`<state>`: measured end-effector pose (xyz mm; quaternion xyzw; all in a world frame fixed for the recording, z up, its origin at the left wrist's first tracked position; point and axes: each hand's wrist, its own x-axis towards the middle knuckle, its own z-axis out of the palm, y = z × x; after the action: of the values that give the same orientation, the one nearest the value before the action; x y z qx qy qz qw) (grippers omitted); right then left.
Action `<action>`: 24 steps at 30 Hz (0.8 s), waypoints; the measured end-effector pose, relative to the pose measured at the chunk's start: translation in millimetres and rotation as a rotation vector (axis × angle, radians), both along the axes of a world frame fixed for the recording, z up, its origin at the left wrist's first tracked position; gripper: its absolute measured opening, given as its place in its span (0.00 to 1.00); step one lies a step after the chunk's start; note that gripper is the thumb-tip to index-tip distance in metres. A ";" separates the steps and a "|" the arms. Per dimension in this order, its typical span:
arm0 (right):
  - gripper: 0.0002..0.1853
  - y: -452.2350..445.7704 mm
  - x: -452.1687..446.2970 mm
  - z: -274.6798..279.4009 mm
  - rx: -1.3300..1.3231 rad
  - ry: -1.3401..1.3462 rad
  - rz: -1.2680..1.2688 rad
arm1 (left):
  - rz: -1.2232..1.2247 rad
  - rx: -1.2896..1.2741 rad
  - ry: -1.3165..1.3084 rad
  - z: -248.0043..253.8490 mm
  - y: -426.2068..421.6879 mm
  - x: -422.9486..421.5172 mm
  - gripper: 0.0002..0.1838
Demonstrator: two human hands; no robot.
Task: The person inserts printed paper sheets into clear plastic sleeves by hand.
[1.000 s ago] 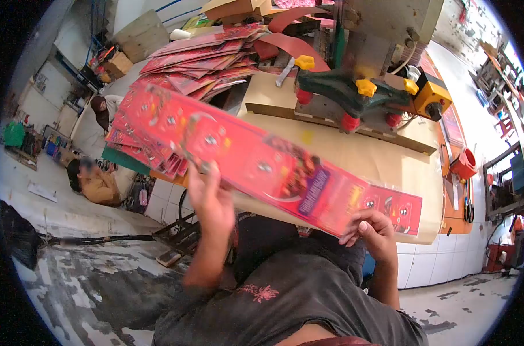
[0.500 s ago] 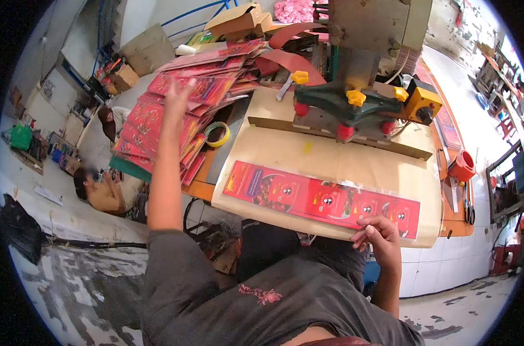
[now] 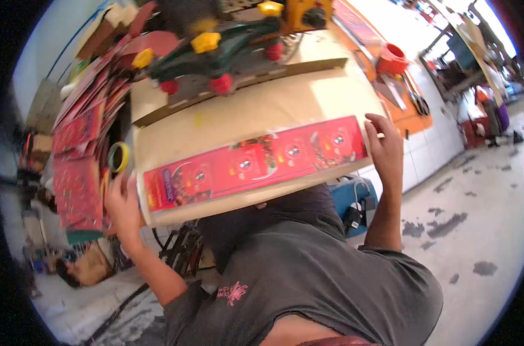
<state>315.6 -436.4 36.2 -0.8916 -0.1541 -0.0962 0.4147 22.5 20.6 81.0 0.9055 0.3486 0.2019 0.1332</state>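
Note:
A long red printed strip point(image 3: 256, 161) with round food pictures, glossy as if clear-covered, lies on the tan board point(image 3: 227, 118) near its front edge. My right hand point(image 3: 386, 147) is at the strip's right end, fingers bent and apart, their tips at or very close to the edge. At the board's left edge is my left hand point(image 3: 123, 205), slightly blurred, thumb and fingers apart; whether it touches the strip I cannot tell. Above the board's back part stands a dark green press head point(image 3: 221, 55) with yellow knobs and red feet.
Piled red printed sheets point(image 3: 77, 179) lie at the left, beside a roll of yellow tape point(image 3: 119, 157). On the orange table at right are a red tape roll point(image 3: 392, 59) and scissors point(image 3: 419, 104). A person point(image 3: 89, 265) sits low at the far left.
My left hand has come down from the piled sheets to the board's left edge. My right hand has moved from the strip's front edge to its right end. The view has turned.

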 end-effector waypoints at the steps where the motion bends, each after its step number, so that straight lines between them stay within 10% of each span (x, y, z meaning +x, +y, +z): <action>1: 0.13 2.6 -1.1 2.1 -0.069 0.005 -0.044 | 0.057 -0.005 0.001 -5.1 -8.8 -5.4 0.23; 5: 0.13 9.6 -3.7 2.3 -0.107 0.054 -0.005 | 0.209 -0.103 0.248 -18.6 -23.5 -21.7 0.29; 24: 0.17 -7.8 16.4 -5.9 0.164 0.313 0.162 | 0.201 -0.137 -0.117 -62.2 -38.0 -31.1 0.23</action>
<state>332.0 -444.2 30.3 -0.8437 -0.1505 0.0650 0.5112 -8.6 -17.4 18.8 0.8416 0.4421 0.2421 0.1940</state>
